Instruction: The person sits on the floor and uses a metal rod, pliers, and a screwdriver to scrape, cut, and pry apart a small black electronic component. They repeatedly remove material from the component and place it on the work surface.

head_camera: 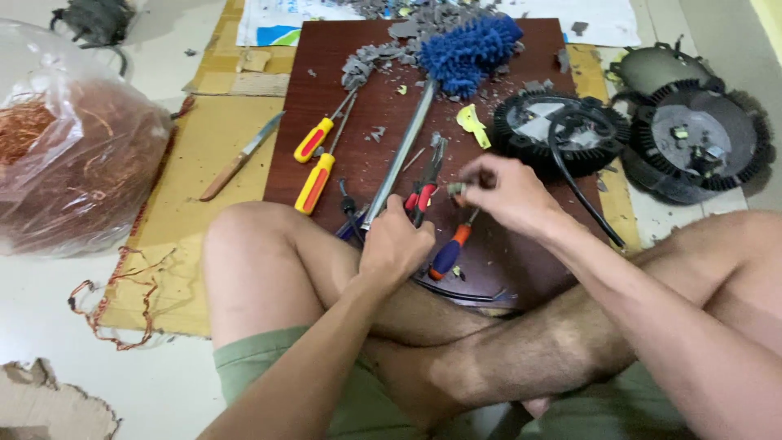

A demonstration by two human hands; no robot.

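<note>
Near the board's (pixel 326 49) front edge, our left hand (pixel 397 244) grips red-handled pliers (pixel 425 183); our right hand (pixel 503 194) pinches a small grey part (pixel 456 189) — light, rigid, likely slippery — best held by its sides.

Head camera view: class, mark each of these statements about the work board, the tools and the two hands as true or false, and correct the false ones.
1. The left hand grips red-handled pliers. True.
2. The knife lies on the dark brown board. False: it lies on the yellow cardboard left of the board.
3. Two yellow-handled screwdrivers lie on the board. True.
4. The clear bag of copper wire sits at the right of the view. False: it sits at the left.
5. The right hand pinches a small piece in its fingers. True.
6. The duster head is red. False: it is blue.
</note>
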